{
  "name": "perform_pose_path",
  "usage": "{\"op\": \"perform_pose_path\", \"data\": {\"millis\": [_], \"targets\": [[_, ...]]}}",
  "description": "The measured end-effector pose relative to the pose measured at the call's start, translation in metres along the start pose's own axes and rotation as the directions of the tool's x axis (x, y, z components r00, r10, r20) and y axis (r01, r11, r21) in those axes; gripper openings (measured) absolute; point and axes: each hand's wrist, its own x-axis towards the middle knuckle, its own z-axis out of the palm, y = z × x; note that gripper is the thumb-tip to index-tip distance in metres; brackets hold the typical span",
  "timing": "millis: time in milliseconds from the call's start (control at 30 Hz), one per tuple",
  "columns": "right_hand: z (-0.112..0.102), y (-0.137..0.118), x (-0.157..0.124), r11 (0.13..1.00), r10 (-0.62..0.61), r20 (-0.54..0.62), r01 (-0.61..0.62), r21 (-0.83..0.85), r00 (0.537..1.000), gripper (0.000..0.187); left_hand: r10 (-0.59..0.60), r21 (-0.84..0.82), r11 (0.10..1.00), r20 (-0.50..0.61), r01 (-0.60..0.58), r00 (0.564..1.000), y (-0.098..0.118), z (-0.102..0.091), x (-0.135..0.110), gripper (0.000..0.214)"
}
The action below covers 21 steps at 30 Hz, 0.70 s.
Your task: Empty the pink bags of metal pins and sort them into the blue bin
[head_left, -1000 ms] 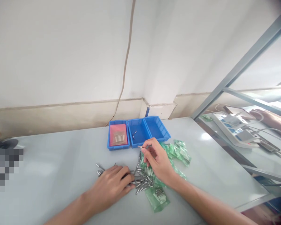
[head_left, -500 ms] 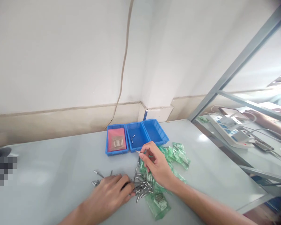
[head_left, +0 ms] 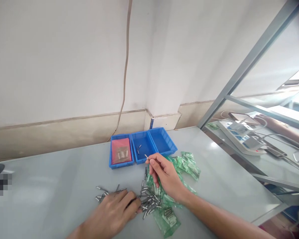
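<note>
My right hand (head_left: 165, 174) is pinched on a small silver rivet (head_left: 146, 157), just in front of the middle blue bin (head_left: 141, 160). One or two thin rivets (head_left: 139, 149) lie inside that bin. Low on the table, my left hand (head_left: 118, 209) rests curled over a loose pile of rivets (head_left: 149, 202). Its fingertips are bent in among them, and what they hold is hidden. Green plastic bags (head_left: 186, 164) lie under and behind my right wrist. Another green bag (head_left: 166, 222) with metal pieces inside lies nearer me.
The left blue bin (head_left: 122, 165) holds a pink packet (head_left: 117, 142) and a clear bag of small parts. The right blue bin (head_left: 163, 139) stands against the middle one. Beyond a metal frame (head_left: 249, 56) are a power strip (head_left: 239, 141), cables and another person's arm (head_left: 279, 125).
The view has shifted slightly. My right hand has moved a little forward toward the middle bin, and the rivet in its fingers shows more clearly. My left hand stays on the pile.
</note>
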Motion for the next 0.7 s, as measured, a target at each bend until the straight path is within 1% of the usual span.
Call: {"op": "perform_pose_path", "data": {"millis": [133, 233, 367, 500, 600, 667, 700], "targets": [[0.000, -0.002, 0.002, 1.000, -0.003, -0.001, 0.003, 0.028, 1.000, 0.027, -0.010, 0.004, 1.000, 0.002, 0.010, 1.000, 0.000, 0.001, -0.001, 0.018], [0.000, -0.004, 0.002, 0.998, 0.024, 0.016, -0.025, 0.056, 1.000, 0.031, -0.005, 0.000, 1.000, -0.027, 0.005, 1.000, -0.001, 0.001, 0.002, 0.018], [-0.002, -0.006, 0.004, 0.990, 0.075, 0.004, -0.075, 0.118, 0.997, 0.039, 0.003, -0.001, 1.000, -0.057, -0.003, 0.998, -0.001, 0.000, 0.004, 0.019], [-0.002, -0.007, 0.007, 0.979, 0.120, 0.004, -0.119, 0.168, 0.993, 0.038, -0.020, 0.010, 1.000, -0.062, 0.020, 0.998, -0.001, 0.006, 0.000, 0.015], [-0.002, -0.006, 0.007, 0.986, 0.130, 0.016, -0.131, 0.104, 0.991, 0.037, -0.039, 0.004, 0.999, -0.063, 0.039, 0.997, -0.003, 0.010, -0.003, 0.013], [-0.002, -0.005, 0.004, 0.995, 0.092, 0.033, -0.091, -0.032, 0.995, 0.034, -0.048, -0.004, 0.999, -0.072, 0.047, 0.996, -0.003, 0.010, -0.003, 0.014], [-0.002, -0.004, 0.002, 0.989, 0.039, 0.043, -0.033, -0.141, 0.998, 0.030, -0.049, -0.008, 0.999, -0.082, 0.049, 0.995, -0.003, 0.010, -0.003, 0.014]]}}
